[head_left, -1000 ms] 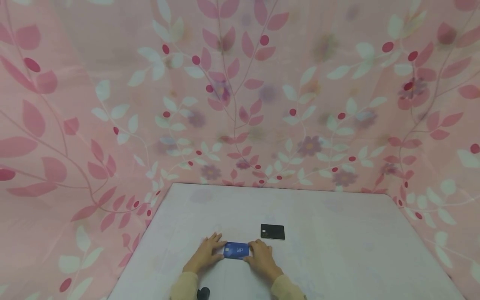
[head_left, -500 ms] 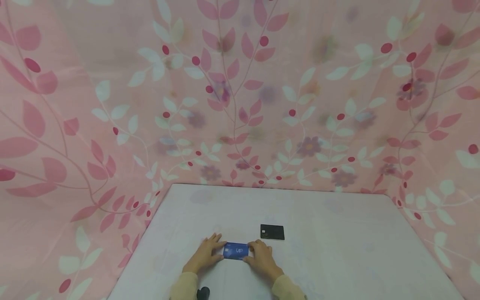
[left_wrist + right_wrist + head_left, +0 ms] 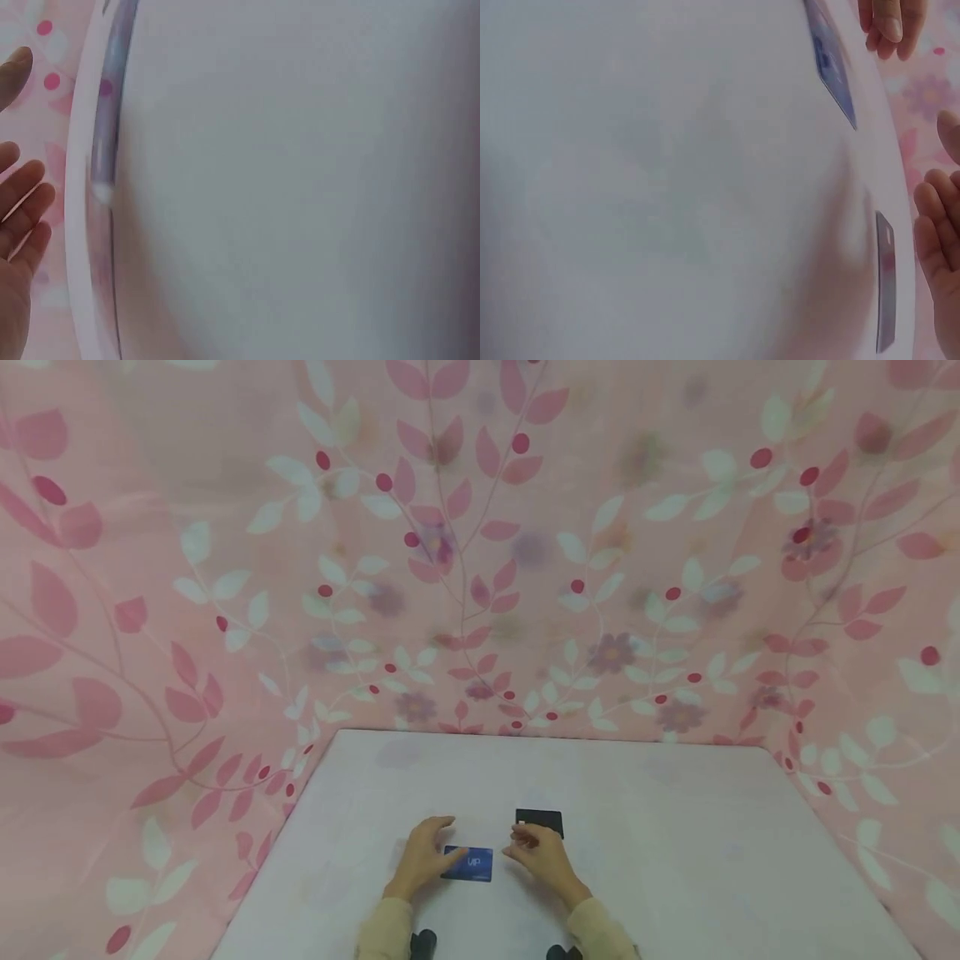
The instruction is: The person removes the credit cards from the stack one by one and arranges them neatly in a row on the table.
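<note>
A blue card marked "VIP" (image 3: 477, 865) lies flat on the white table. The left hand (image 3: 423, 860) is over its left end, thumb across the card's upper left part and fingers spread beyond; the head view does not settle whether the thumb touches it. In the left wrist view this hand (image 3: 22, 217) appears with relaxed fingers. A black card (image 3: 546, 817) lies behind and to the right, its near edge partly covered by the right hand (image 3: 546, 857). That hand has loosely bent fingers and holds nothing. The right wrist view shows the blue card (image 3: 832, 67) and black card (image 3: 886, 285) apart.
The white tabletop (image 3: 675, 843) extends around the cards. Pink floral cloth (image 3: 480, 568) hangs along its back and both sides. Dark rounded objects sit beside the left sleeve (image 3: 423, 943) and the right sleeve (image 3: 600, 935).
Both hands gripped the blue card's ends earlier; now the right hand has let go and drawn away to the right, before the black card. The left hand has loosened, its thumb over the card.
</note>
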A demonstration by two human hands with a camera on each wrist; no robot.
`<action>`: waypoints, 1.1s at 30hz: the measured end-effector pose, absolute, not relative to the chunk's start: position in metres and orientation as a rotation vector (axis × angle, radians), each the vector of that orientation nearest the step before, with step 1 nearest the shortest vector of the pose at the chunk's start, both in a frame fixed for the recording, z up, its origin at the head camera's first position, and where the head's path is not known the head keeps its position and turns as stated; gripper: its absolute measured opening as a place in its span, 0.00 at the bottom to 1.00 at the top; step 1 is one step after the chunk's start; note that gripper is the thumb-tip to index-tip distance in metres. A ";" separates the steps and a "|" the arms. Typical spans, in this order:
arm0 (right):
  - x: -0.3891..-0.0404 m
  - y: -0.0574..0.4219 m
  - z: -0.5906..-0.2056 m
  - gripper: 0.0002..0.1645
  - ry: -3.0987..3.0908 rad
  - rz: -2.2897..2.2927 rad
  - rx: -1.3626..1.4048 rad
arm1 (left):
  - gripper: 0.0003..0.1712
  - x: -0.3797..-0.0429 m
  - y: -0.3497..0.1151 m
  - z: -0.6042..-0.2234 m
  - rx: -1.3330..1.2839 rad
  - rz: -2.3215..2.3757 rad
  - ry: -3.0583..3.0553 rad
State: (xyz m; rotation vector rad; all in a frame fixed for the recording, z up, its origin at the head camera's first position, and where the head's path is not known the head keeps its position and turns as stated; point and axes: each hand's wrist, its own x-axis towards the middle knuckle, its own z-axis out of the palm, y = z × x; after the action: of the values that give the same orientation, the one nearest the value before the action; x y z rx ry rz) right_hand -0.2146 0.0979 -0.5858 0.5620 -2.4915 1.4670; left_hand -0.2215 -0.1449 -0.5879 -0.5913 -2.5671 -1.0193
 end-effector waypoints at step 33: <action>-0.257 0.177 -0.573 0.27 -2.604 1.450 0.222 | 0.33 -0.283 -0.062 -0.581 -0.662 -1.344 -2.655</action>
State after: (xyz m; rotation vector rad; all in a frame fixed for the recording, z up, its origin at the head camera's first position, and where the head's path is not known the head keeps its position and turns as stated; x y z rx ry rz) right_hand -0.2573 0.1768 -0.5729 0.2221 -2.6040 1.4500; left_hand -0.2828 -0.0623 -0.5809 -0.6625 -2.6545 -1.3439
